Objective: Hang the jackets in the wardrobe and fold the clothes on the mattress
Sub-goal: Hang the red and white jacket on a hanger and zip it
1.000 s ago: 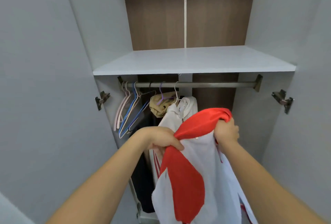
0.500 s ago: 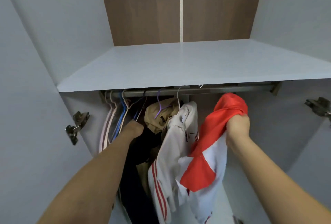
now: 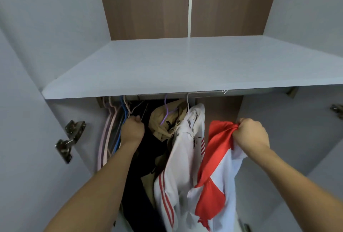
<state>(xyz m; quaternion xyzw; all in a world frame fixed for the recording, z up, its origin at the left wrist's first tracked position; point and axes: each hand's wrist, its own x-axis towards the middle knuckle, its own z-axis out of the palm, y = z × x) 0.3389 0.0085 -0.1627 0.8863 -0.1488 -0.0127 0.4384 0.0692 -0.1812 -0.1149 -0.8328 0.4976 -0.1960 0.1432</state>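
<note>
My right hand grips the red collar of a red and white jacket, holding it up inside the wardrobe, right of the hung clothes. My left hand is curled among the empty wire hangers at the left end of the rail and appears to hold one. A white jacket with red stripes hangs in the middle. A tan garment on a purple hanger and dark clothes hang left of it. The rail is mostly hidden behind the shelf edge.
A white shelf juts out above the rail, with brown back panels above it. Metal hinges sit on the left door and on the right door. Open space lies right of the red jacket.
My left hand let go of the red jacket and reached up left to the hangers. My right hand carried the jacket to the right. The view moved closer and tilted up.
</note>
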